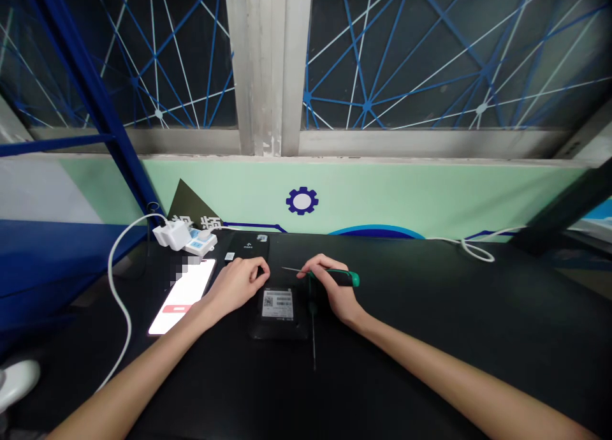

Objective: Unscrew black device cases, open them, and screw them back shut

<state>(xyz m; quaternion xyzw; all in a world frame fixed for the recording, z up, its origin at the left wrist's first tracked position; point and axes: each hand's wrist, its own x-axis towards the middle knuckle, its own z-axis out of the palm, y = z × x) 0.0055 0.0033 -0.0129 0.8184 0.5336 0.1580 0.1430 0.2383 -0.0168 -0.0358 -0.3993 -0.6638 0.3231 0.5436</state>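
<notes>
Two bare hands work over a black surface in the head view. The right hand has its fingers clenched around a green-and-black screwdriver, whose thin shaft points toward the left hand. The left fingers curl near a flat black box; whether they grasp anything, I cannot tell. A black case with a white label lies just below, between the hands. A slip of the shaft could jab the left hand or scratch the label, while a careless wrist could knock the lit phone.
</notes>
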